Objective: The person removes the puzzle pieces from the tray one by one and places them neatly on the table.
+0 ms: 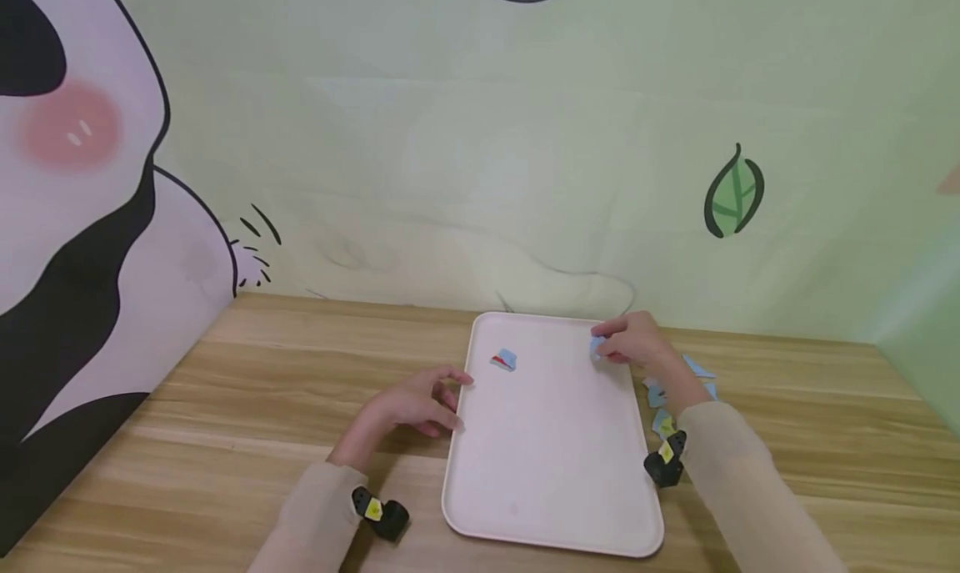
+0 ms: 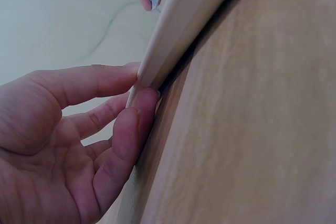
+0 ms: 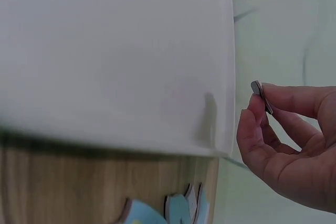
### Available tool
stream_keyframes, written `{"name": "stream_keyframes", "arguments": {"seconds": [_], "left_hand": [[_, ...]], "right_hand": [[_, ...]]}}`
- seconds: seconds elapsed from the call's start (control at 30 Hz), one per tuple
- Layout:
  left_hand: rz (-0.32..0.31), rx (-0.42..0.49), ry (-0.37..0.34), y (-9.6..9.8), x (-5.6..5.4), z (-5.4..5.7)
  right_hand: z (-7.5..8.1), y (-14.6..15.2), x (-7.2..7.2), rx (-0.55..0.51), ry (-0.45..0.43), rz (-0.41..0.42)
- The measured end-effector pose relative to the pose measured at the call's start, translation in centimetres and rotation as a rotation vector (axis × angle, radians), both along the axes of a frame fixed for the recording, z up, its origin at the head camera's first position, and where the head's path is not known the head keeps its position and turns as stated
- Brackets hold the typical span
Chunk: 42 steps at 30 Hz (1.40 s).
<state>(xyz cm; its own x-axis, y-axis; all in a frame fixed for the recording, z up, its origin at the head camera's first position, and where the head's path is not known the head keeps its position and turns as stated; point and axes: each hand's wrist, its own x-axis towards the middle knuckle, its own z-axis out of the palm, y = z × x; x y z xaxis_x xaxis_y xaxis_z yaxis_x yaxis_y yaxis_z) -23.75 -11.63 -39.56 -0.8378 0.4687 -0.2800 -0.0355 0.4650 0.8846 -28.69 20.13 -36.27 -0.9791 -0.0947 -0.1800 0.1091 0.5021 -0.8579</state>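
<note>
My right hand (image 1: 633, 339) pinches a small light-blue puzzle piece (image 1: 597, 347) between thumb and fingertips, over the far right corner of a white tray (image 1: 555, 456). The right wrist view shows this puzzle piece (image 3: 262, 96) edge-on, held above the tray surface. At the tray's left side my left hand (image 1: 416, 399) touches the rim with thumb and fingertips. Up close, the fingers of the left hand (image 2: 68, 145) lie relaxed against the tray's outer edge (image 2: 168, 45). Near the tray's far left, a blue and red puzzle piece or joined group (image 1: 505, 359) lies flat.
Several loose light-blue puzzle pieces (image 1: 657, 394) lie on the wooden table (image 1: 225, 439) beside the tray's right edge, partly hidden by the right forearm. Behind the table stands a pale green wall (image 1: 420, 181) with a painted panda and leaves. Each wrist carries a small black camera.
</note>
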Motion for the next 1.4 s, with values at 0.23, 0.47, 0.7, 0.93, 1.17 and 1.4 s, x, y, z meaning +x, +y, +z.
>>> {"name": "stream_keyframes", "arguments": {"seconds": [0.23,0.47,0.7,0.93,1.17,1.4], "left_hand": [[0.004,-0.001,-0.003,0.1,0.0,0.0],[0.010,-0.002,-0.010,0.1,0.0,0.0],[0.009,-0.002,-0.007,0.0,0.1,-0.1],[0.003,-0.008,0.002,0.0,0.0,0.0],[0.011,-0.026,0.001,-0.1,0.0,-0.1],[0.006,-0.019,0.004,-0.2,0.1,-0.1]], "right_hand": [[0.8,1.0,0.9,-0.072,-0.043,-0.004],[1.3,2.2,1.9,-0.013,-0.037,0.018],[1.5,3.4,2.6,0.050,-0.016,0.033],[1.5,5.1,3.6,0.049,-0.011,0.059],[1.4,6.4,4.8,0.070,0.000,0.064],[1.4,8.2,5.6,0.053,0.029,0.077]]}}
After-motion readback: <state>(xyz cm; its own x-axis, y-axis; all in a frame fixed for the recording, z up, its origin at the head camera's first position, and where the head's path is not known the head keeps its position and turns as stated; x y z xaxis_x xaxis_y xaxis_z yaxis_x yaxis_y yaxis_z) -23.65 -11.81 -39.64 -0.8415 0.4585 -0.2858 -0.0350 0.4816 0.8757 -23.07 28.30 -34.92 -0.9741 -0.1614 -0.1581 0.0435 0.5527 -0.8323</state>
